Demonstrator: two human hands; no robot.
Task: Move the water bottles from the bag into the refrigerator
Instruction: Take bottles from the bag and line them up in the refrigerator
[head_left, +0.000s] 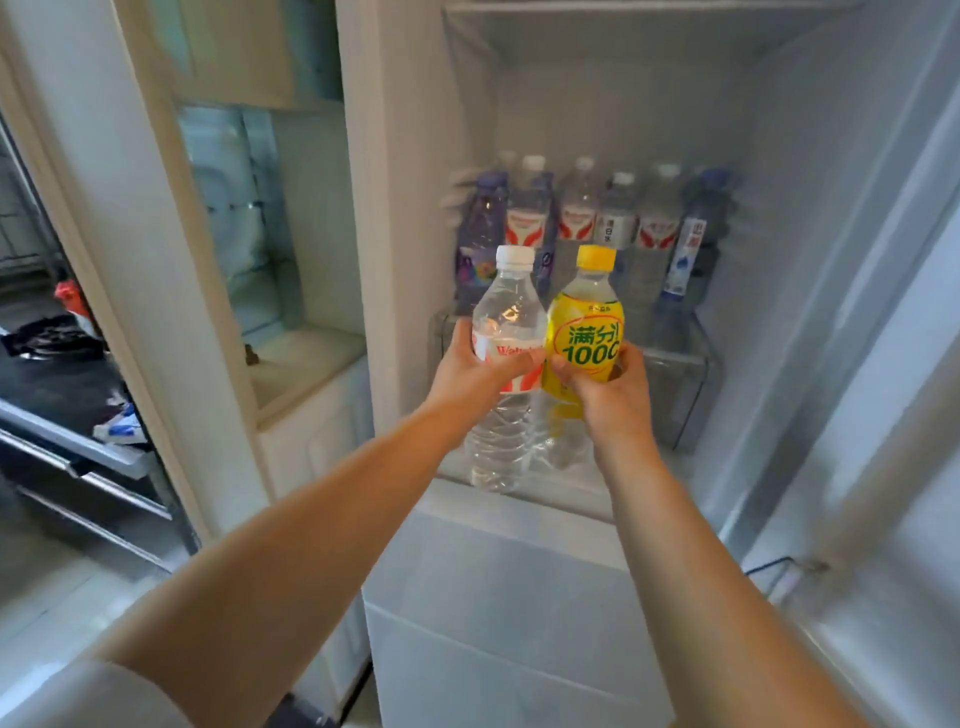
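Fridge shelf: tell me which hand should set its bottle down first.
Probably right. The right hand holds the yellow bottle in front of what looks like free shelf space; the left hand holds its clear bottle lower, facing the packed row.

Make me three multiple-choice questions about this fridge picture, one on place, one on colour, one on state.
1. Where does the row of stored bottles stand?
A. inside the white refrigerator
B. on the floor
C. on a stove

2. What colour is the cap of the yellow-labelled drink bottle in the right hand?
A. white
B. yellow
C. blue

3. What is the left hand doing?
A. hanging open
B. gripping the clear white-capped water bottle
C. pushing a door

Answers: A, bottles line the shelf; B, cap matches label; B, fingers wrap it.
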